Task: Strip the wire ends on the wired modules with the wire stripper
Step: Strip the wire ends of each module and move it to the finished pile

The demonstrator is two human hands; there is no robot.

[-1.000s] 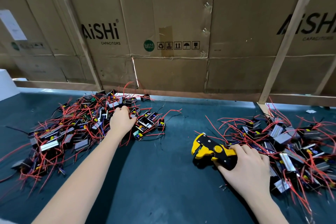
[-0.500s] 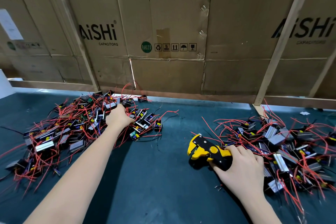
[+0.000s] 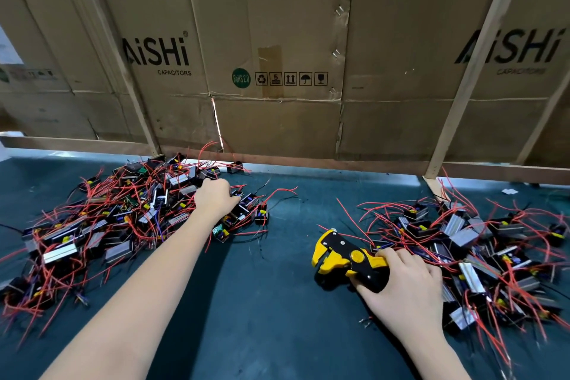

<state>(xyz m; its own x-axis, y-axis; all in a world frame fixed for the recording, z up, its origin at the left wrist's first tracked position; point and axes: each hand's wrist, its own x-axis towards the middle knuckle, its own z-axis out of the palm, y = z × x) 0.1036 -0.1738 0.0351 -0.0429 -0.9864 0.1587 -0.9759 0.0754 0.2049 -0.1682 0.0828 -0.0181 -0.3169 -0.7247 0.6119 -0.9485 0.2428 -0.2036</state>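
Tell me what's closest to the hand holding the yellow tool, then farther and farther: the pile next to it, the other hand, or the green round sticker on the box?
From the right hand gripping the wire stripper:
1. Right pile of wired modules, just beside it.
2. Left hand, across the table in the left pile.
3. Green sticker, up on the cardboard box behind.

Green bench (two module heaps)

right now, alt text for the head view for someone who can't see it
A person's right hand grips a yellow and black wire stripper on a dark mat, while the left hand reaches into the left pile of red-wired modules. A second pile lies right; cardboard boxes stand behind.
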